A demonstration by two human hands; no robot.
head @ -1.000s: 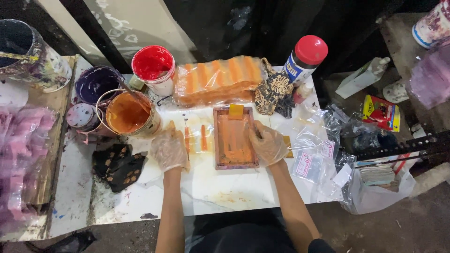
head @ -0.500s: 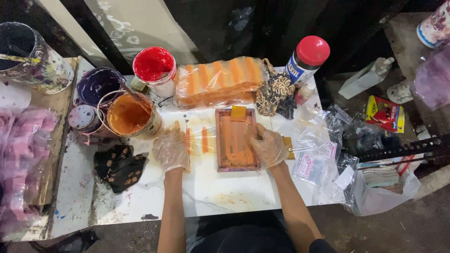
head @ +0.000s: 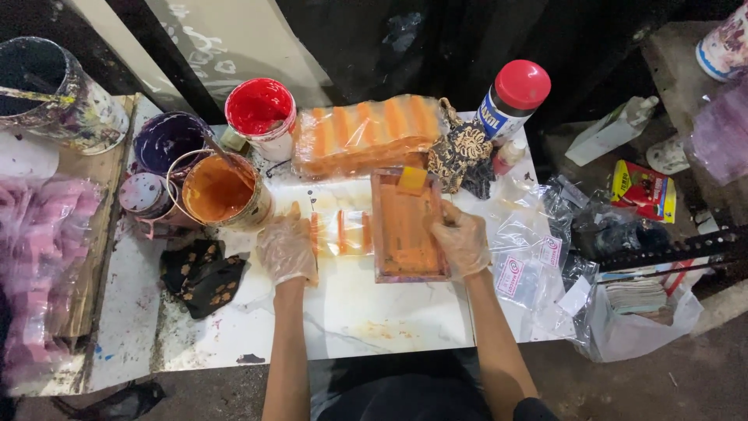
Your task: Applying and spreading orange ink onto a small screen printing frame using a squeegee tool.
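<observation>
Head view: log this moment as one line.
left hand: flat on table beside striped clear bag | right hand: gripping right edge of orange-stained frame | orange paint bucket: open

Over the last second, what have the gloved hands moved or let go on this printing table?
Almost nothing shifted. The right hand stays on the right edge of the orange-stained wooden printing frame, and the left hand stays flat beside the clear plastic sheet with orange stripes. Nothing was grasped or released. The orange paint bucket and red paint bucket stand as before.
</observation>
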